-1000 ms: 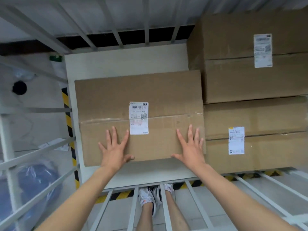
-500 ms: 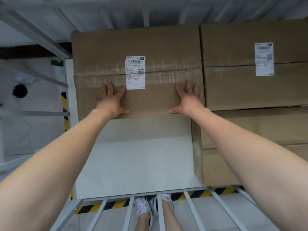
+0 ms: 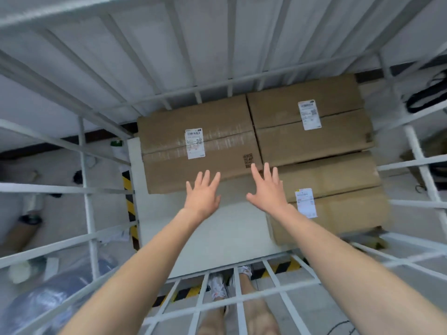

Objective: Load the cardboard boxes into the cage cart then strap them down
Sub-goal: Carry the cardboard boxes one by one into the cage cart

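Note:
Three cardboard boxes lie on the white floor (image 3: 217, 240) of the cage cart. One labelled box (image 3: 169, 153) sits at the back left against the rear bars. A second box (image 3: 338, 131) lies beside it at the back right. The third box (image 3: 350, 201) rests at the front right, lower than that one. My left hand (image 3: 202, 197) hovers with fingers spread above the near edge of the back-left box. My right hand (image 3: 267, 189) is spread too, over the seam where the boxes meet. Neither hand holds anything.
White cage bars (image 3: 87, 184) enclose the cart on the left, back and right. A lower rail (image 3: 232, 303) crosses in front of my legs. Black straps (image 3: 428, 97) hang at the upper right. A blue wrapped bundle (image 3: 48, 298) lies outside at the lower left.
The labelled box went from the cart's front to the back left against the rear bars. Both hands have come off it and pulled back, and my head has risen.

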